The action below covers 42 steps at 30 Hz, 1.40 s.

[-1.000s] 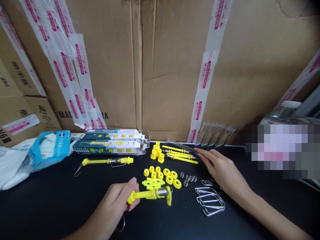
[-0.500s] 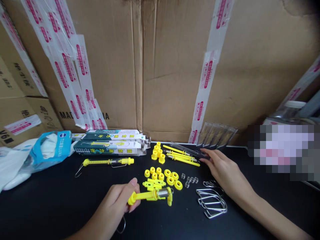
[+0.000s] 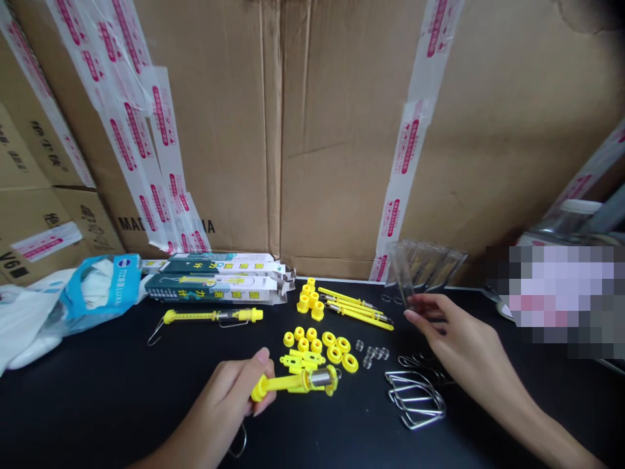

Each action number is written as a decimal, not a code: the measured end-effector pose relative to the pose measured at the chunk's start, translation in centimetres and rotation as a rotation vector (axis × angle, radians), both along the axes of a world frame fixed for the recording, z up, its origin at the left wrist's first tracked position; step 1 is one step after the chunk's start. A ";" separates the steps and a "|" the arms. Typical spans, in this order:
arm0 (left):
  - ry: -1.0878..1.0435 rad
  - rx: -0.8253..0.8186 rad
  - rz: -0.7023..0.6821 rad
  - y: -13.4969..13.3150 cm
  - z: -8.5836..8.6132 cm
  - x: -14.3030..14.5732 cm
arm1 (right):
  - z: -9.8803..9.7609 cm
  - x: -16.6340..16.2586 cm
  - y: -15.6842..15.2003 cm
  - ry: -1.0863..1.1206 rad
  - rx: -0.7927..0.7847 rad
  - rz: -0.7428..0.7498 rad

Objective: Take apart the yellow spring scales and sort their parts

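My left hand is closed around a partly assembled yellow spring scale, its silver spring pointing right and a wire hook hanging below my fingers. In my right hand a clear plastic tube is pinched between thumb and fingers, tilted upright off the table. Yellow rods with springs lie just left of that hand. Between the hands are yellow rings, small yellow caps, yellow plates and short clear rings. Bent metal wires lie below my right hand.
A complete spring scale lies at the left, before printed boxes. A blue tissue pack is farther left. More clear tubes lean on the cardboard wall. Taller yellow caps stand mid-table.
My right hand has lifted the clear tube off the table beside the yellow rods and tipped it upright. My left hand stays almost still with the spring scale.
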<state>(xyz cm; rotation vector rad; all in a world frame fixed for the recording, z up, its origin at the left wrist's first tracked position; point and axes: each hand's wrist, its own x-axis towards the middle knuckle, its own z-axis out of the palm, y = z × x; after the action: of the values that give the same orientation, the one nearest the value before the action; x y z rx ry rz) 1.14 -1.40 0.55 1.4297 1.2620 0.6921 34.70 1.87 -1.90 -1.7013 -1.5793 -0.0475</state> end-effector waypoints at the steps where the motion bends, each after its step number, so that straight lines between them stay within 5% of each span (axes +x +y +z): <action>1: 0.000 0.000 0.003 0.0 0.0 0.0 | 0.0 0.0 0.0 0.032 -0.010 -0.002; 16: -0.003 0.013 0.029 0.0 -0.3 0.1 | -1.2 1.5 1.9 -0.019 -0.078 -0.061; 33: 0.000 0.044 0.006 0.0 -0.3 0.0 | -0.9 1.0 -1.2 -0.406 -0.177 -0.209; 42: 0.006 0.031 -0.004 -0.1 -0.1 0.0 | 1.5 -2.0 -3.0 -0.397 -0.030 0.127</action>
<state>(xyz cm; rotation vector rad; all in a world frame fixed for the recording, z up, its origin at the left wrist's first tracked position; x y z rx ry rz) 1.13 -1.55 0.49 1.4603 1.2576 0.7077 32.66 -1.11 -0.39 -1.6826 -1.9830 -0.3156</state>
